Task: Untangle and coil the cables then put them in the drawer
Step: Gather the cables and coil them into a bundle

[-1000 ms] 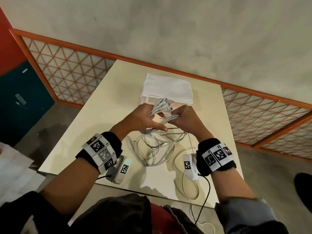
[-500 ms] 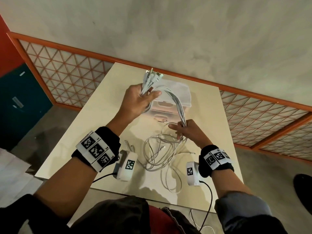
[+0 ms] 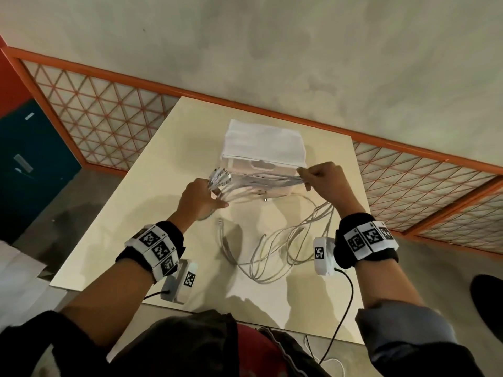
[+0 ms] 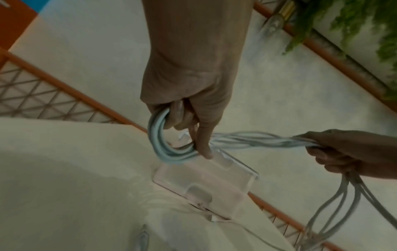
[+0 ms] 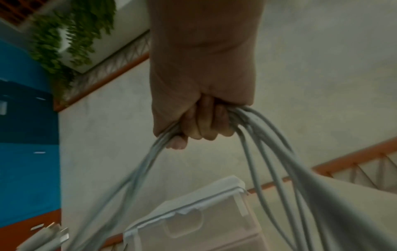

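The cables (image 3: 268,182) are blurred between the hands, so single strands cannot be counted. Their plugs (image 5: 46,235) are cut off by the right wrist picture's lower edge. The drawer (image 3: 258,165) front is partly hidden behind the cables.

The left hand (image 4: 189,88) curls round a loop of pale blue-grey round cables (image 4: 165,149), its grip closed. The bundle runs taut to the right hand (image 4: 352,152), which clasps it. Below stands a clear plastic drawer box (image 4: 206,186) on the cream worktop (image 4: 64,186).
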Demonstrator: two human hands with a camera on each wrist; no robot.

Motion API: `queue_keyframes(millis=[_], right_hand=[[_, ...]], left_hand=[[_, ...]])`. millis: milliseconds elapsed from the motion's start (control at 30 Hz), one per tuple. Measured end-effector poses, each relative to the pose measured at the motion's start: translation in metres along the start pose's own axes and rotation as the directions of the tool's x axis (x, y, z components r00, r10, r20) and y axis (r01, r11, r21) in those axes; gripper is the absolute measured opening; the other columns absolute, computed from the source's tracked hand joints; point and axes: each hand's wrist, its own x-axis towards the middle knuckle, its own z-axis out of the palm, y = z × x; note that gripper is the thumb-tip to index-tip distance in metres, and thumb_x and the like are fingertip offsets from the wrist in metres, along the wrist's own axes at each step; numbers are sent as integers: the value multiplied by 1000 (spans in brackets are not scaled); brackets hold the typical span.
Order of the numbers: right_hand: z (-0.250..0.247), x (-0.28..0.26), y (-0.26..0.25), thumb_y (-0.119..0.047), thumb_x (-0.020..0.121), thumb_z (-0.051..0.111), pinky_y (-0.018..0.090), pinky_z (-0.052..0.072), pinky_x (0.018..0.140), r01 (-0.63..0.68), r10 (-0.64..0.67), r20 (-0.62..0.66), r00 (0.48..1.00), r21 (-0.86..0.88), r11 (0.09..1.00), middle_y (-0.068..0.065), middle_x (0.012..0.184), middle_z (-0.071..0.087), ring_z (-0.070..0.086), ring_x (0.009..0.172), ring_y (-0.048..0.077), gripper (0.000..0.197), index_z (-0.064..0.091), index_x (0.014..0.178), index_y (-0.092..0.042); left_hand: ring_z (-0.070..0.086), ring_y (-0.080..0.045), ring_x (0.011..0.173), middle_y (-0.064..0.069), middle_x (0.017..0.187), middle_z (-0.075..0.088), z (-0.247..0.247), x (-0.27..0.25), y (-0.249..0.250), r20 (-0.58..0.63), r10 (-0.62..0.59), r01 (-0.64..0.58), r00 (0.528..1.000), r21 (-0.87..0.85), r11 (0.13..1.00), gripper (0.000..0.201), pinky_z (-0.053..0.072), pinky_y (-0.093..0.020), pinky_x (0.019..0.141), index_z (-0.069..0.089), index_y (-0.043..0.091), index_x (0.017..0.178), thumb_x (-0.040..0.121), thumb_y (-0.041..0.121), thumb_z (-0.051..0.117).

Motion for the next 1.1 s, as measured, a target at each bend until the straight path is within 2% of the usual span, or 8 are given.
queue_keyframes(millis=[100, 167, 300, 467, 667, 833, 933, 1100], right_hand=[[4, 1, -5, -30, 85, 59, 26, 35, 50, -34, 46, 62, 997, -180, 983, -4, 43, 50, 48, 46, 14, 37, 62, 52, -12], [13, 0, -7, -28, 85, 59, 25, 35, 53, -10, 39, 133, 990, -214, 977, -7, 44, 51, 48, 46, 12, 36, 61, 52, -14], [31, -6, -28, -28, 98, 46, 27, 31, 54, 138, -102, 328, 939, -87, 987, -4, 48, 47, 43, 44, 7, 43, 68, 65, -9], [23, -6, -47, -24, 99, 36, 27, 27, 49, -117, -56, 422, 905, 374, 920, 0, 50, 43, 32, 43, 11, 41, 58, 69, -5], [16, -10, -34, -41, 102, 31, 20, 37, 54, -85, -131, 411, 902, 468, 880, 4, 57, 50, 44, 50, 14, 55, 66, 78, -6], [17, -19, -11, -48, 99, 31, 12, 40, 80, -88, -93, 395, 914, 418, 904, 4, 77, 66, 59, 72, 3, 62, 66, 83, 1], [24, -19, 5, -50, 96, 35, 30, 39, 102, -94, -117, 408, 905, 462, 882, 9, 87, 66, 61, 89, 11, 55, 68, 85, -7], [28, -20, 11, -49, 97, 33, 24, 40, 94, -146, -73, 408, 910, 482, 864, -5, 98, 67, 61, 93, 0, 49, 67, 105, -16]], left_hand=[[39, -4, 41, 12, 44, 43, -4, -3, 14, -97, 38, -66, 995, -295, 953, 32, 32, -13, 47, 64, 14, 79, 60, 24, 88], [30, -3, 36, 12, 37, 38, -8, -6, 31, -82, 100, -128, 992, -478, 869, 26, 27, -11, 43, 65, 14, 85, 67, 18, 83], [32, -1, 36, 15, 41, 44, -1, -18, 62, 273, 226, -79, 935, -461, 884, 32, 29, -12, 38, 62, 18, 108, 78, 19, 75], [22, -4, 42, 9, 53, 30, 20, -24, 62, 503, 222, 31, 835, -446, 894, 22, 20, -17, 38, 52, 22, 100, 94, 42, 49], [21, -6, 39, 7, 53, 25, 14, -16, 73, 359, 296, -112, 885, -454, 884, 18, 17, -18, 36, 53, 24, 89, 96, 39, 45], [20, -7, 40, 10, 51, 23, -2, -5, 76, 197, 332, -192, 922, -511, 838, 34, 14, -22, 40, 46, 35, 63, 97, 35, 46], [21, -7, 38, 7, 53, 24, -7, 1, 76, 120, 339, -233, 933, -517, 824, 32, 18, -18, 37, 45, 32, 65, 96, 35, 48], [19, -8, 39, 4, 56, 21, -13, 4, 78, 73, 340, -250, 938, -539, 805, 34, 17, -19, 37, 45, 36, 62, 95, 38, 48]])
